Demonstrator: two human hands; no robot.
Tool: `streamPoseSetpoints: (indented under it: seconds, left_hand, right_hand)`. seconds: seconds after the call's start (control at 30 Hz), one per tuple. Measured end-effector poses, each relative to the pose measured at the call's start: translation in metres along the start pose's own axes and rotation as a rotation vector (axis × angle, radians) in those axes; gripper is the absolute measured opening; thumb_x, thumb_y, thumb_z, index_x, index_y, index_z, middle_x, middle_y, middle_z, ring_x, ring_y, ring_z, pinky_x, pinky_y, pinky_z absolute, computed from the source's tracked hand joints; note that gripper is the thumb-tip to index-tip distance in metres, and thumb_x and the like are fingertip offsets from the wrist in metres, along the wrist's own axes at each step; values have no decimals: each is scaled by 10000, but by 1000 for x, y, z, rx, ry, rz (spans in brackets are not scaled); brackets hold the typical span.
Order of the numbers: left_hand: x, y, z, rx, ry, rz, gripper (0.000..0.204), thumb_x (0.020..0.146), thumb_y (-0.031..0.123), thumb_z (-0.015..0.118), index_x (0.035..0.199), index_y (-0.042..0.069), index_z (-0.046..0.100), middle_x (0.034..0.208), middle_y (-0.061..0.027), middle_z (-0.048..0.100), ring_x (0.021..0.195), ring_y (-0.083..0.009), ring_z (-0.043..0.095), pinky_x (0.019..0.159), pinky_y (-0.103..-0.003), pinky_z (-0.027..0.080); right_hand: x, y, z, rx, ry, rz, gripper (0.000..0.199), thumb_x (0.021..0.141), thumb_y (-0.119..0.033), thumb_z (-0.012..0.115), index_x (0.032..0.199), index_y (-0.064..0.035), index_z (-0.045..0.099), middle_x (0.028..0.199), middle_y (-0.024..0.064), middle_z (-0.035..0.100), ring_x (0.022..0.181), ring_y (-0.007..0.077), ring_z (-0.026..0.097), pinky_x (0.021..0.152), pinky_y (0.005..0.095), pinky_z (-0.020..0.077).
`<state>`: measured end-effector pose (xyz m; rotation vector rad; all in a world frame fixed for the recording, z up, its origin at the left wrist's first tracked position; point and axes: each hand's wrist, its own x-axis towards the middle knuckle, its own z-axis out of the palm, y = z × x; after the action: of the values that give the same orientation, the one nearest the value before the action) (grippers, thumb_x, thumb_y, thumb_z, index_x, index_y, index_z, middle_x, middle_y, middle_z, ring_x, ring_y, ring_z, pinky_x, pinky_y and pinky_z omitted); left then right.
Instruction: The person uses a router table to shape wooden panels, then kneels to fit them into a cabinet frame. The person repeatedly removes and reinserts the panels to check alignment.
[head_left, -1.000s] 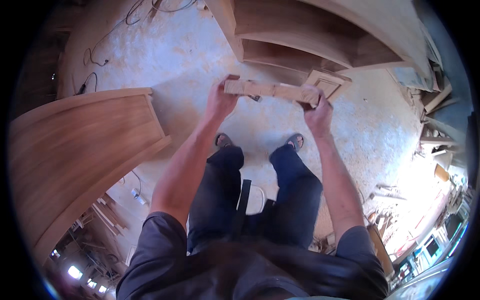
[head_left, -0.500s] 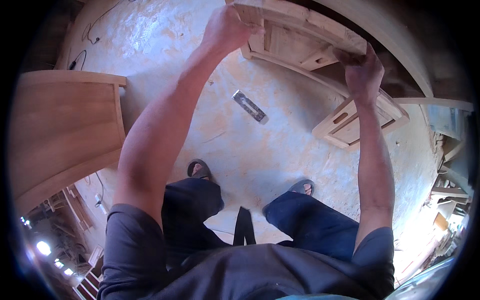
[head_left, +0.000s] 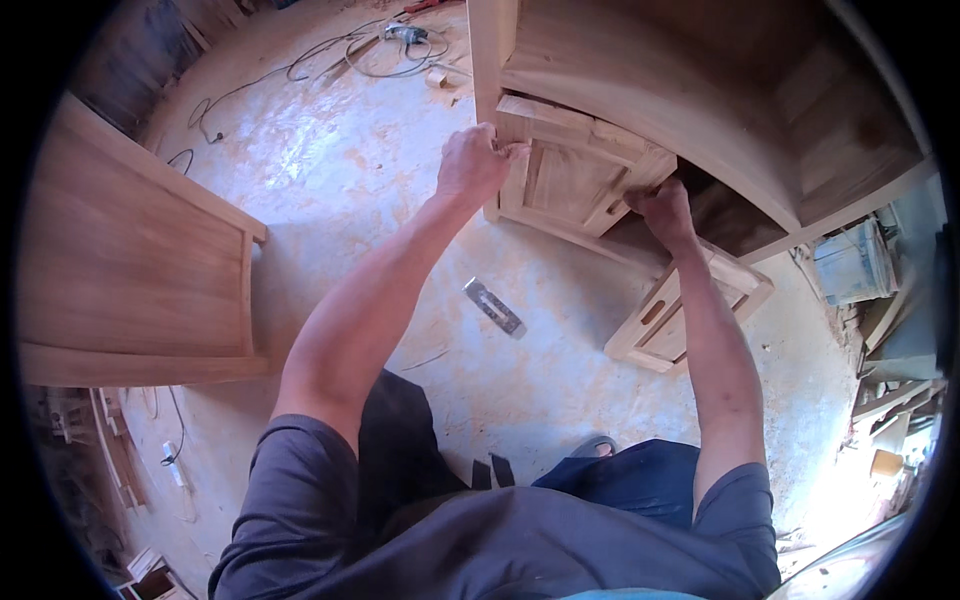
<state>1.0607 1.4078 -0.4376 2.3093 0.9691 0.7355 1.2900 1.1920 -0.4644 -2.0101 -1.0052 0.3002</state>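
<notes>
Both bare arms are stretched forward from the lower edge of the view. The left hand (head_left: 472, 162) is held at about 12 o'clock, its fingers curled shut in a grip, knuckles turned upward. The right hand (head_left: 662, 208) is set at about 1 o'clock, fingers bent and closed, the wrist slightly flexed. The left elbow is kept bent; the right forearm is held nearly straight.

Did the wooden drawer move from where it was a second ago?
Yes. The wooden drawer went from out over the floor into the cabinet opening, held by both hands.
</notes>
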Motion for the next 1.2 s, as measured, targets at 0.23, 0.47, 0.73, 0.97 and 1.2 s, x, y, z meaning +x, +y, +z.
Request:
streamPoseSetpoints:
  seconds: [0.23,0.47,0.73,0.97,1.2]
  left_hand:
    - [11,-8,10,-92,119,8,365,910,403,717,957,45,765,910,-248,707,901,-458,668,799,-513,524]
    - [16,-8,-13,-115,61,-187,442,858,430,773,1112,69,758,972,-203,745,984,-399,699,888,-488,530]
    - [11,-11,5,-74,24,-139,1098,730,391,894,1548,-10,280,1355,-252,593,1241,-377,604,1018,-445,498]
    - [2,19,9,-215,80,-211,1126,731,298,872,1574,-25,200,1348,-270,597,1235,-411,599,1044,-425,485]
    - [18,3,59,-217,315,-5,1266,671,347,862,1562,-130,100,1606,-314,271,1491,-366,332,1212,-357,309]
  right_hand:
    - [13,9,-1,-23,-43,100,249,845,-74,771,1066,30,727,903,61,736,806,131,699,737,277,571]
    - [14,9,7,142,-14,165,245,803,-90,776,1010,36,738,857,64,730,737,126,665,675,291,544]
    - [12,0,5,131,-22,72,257,787,-86,759,999,51,712,829,72,717,740,131,667,687,301,550]
    - [16,9,-1,10,-78,31,325,766,-144,751,1020,53,710,863,125,754,775,170,720,719,323,565]
    - [3,-12,-4,-60,-43,-27,385,771,-185,766,1082,36,718,994,170,764,968,247,732,879,373,552]
